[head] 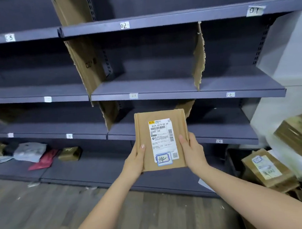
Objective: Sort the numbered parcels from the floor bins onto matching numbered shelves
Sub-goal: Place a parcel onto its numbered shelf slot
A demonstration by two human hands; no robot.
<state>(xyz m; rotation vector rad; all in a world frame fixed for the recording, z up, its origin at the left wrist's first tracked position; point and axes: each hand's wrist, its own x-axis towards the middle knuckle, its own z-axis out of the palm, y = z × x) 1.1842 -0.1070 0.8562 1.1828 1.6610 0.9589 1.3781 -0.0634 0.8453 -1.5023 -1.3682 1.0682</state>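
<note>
A flat brown cardboard parcel [145,141] with a white shipping label and a handwritten "14" is held upright in front of the dark shelving. My left hand [134,160] grips its left edge, thumb on the front. My right hand [192,151] grips its right edge the same way. Behind the parcel runs the shelf [223,134] tagged 13 [218,141], with tag 15 [69,136] further left. Above are tags 11 [133,96] and 12 [230,94], and on top 02 [124,25] and 01 [254,10].
Torn cardboard dividers [199,57] split the shelves into bays. Several soft parcels [30,152], a red bag [44,160] and a gold box [69,153] lie on the bottom shelf at left. Boxed parcels [265,169] pile in bins at the right. Wooden floor lies below.
</note>
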